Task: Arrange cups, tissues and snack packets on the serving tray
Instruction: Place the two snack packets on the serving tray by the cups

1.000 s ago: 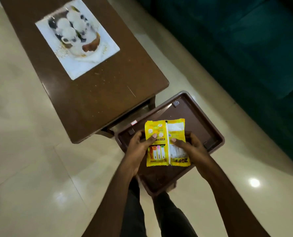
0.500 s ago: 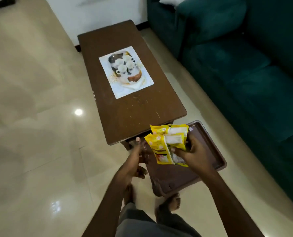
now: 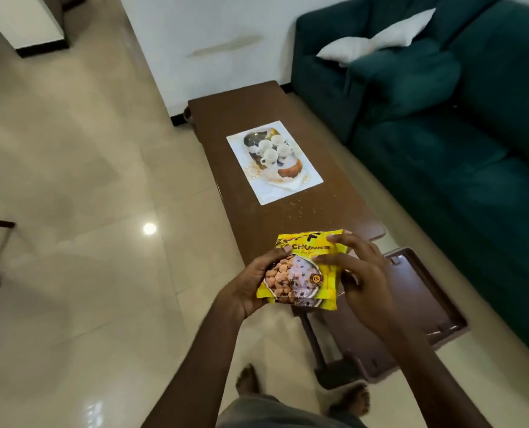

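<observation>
Yellow snack packets (image 3: 300, 274) held between left hand (image 3: 249, 287), fingers curled, and right hand (image 3: 363, 284), fingers spread; serving tray (image 3: 420, 307) below the fingers.

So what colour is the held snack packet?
The snack packet is yellow with a food picture; head view.

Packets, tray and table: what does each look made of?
Packets: thin plastic film, glossy and printed, judging by the crinkles and highlights. Tray: probably moulded plastic, matte brown, with a raised rim and moulded tabs. Table: wood or wood veneer, I cannot tell which, brown with a soft sheen.
</observation>
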